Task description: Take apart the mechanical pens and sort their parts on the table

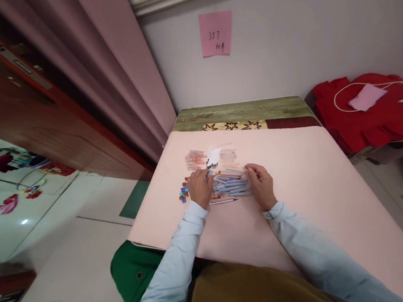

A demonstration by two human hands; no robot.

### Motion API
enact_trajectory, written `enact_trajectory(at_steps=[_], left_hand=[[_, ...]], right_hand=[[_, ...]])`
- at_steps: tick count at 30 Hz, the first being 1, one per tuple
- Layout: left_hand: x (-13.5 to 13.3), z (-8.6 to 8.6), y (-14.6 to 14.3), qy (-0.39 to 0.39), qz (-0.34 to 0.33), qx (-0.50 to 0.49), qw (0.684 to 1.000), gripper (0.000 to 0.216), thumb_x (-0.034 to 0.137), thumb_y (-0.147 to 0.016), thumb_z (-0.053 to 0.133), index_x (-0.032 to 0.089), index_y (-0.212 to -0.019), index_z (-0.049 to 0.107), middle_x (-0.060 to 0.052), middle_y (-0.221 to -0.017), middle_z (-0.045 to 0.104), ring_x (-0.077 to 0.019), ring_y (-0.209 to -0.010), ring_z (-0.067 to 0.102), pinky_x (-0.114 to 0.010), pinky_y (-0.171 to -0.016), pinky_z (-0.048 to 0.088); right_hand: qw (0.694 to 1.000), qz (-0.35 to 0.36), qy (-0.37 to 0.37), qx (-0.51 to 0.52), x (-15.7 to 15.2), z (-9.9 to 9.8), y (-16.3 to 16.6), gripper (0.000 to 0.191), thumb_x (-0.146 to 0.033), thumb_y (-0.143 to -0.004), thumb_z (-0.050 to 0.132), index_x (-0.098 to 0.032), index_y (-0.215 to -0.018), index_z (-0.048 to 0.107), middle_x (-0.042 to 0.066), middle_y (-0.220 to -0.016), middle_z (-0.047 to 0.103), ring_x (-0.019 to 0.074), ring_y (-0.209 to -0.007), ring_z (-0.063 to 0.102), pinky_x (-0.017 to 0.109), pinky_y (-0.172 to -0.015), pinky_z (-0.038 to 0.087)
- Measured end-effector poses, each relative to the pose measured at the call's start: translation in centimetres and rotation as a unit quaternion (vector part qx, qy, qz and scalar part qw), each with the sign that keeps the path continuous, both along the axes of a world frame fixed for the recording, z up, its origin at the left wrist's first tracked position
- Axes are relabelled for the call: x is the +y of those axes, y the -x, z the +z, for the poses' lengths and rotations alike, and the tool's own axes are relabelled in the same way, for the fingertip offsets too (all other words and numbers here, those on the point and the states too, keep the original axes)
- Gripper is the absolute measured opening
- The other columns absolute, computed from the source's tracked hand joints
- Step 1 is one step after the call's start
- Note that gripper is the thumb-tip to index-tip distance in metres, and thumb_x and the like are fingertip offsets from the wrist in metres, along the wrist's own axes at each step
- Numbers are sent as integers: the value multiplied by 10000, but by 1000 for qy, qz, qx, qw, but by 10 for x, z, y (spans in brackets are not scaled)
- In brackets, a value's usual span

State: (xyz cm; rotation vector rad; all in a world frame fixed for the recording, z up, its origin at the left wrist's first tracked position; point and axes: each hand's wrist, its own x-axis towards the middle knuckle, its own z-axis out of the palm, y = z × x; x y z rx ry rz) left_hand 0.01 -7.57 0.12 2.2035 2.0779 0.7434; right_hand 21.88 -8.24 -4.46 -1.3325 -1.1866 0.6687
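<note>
Left hand (200, 189) and right hand (262, 185) sit apart, fingers bent; can't tell if either grips anything. Blue pens (232, 186) in pile between both hands. Small blue and brown pieces (183, 198) just left of left hand. White refills (213, 158), black tips, beyond left hand.

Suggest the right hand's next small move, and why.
Perhaps draw one from the pile of pens with the right hand: it is at the pile's right edge, while black-tipped white sticks and pale tubes already lie grouped beyond.
</note>
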Motion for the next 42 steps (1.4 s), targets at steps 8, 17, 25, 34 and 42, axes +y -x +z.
enact_trajectory(at_steps=[8, 17, 25, 34, 42], left_hand=[[-3, -2, -30, -13, -201, 10, 979, 372, 310, -985, 461, 176, -1318, 562, -132, -1370, 597, -250, -1295, 522, -442, -1103, 402], [-21, -14, -49, 45, -232, 102, 966, 660, 503, -943, 514, 130, -1474, 394, -181, -1536, 429, -302, -1460, 351, -516, -1196, 290], [-27, -14, -48, 52, -238, 104, 964, 662, 504, -946, 511, 112, -1467, 401, -180, -1520, 451, -304, -1460, 352, -523, -1207, 275], [-40, 3, -6, -33, -160, -51, 985, 413, 350, -1000, 427, 206, -1378, 514, -135, -1416, 561, -257, -1355, 484, -490, -1144, 373], [-65, -1, 45, -98, -39, -114, 988, 297, 340, -970, 508, 189, -1199, 622, -132, -1281, 640, -263, -1240, 558, -468, -1062, 454]], right_hand=[[990, 21, 36, 132, 1, -4, 5, 506, -573, -943, 470, -217, -1274, 609, 95, -1275, 653, 230, -1207, 579, 449, -1062, 443], [919, 92, 76, 376, 3, 3, 20, 515, -643, -893, 542, -268, -1238, 613, 62, -1376, 590, 210, -1330, 519, 430, -1174, 359], [920, 63, 74, 380, 6, 3, 20, 527, -668, -884, 535, -245, -1187, 622, 77, -1325, 618, 218, -1301, 547, 453, -1164, 375], [978, 7, 28, 206, 7, -5, 0, 433, -543, -931, 508, -175, -1112, 647, 101, -1055, 703, 198, -953, 673, 400, -891, 543], [948, 126, 38, -289, 31, 18, -17, 138, -286, -830, 614, -212, -845, 728, 29, -769, 676, 175, -704, 599, 302, -692, 441]])
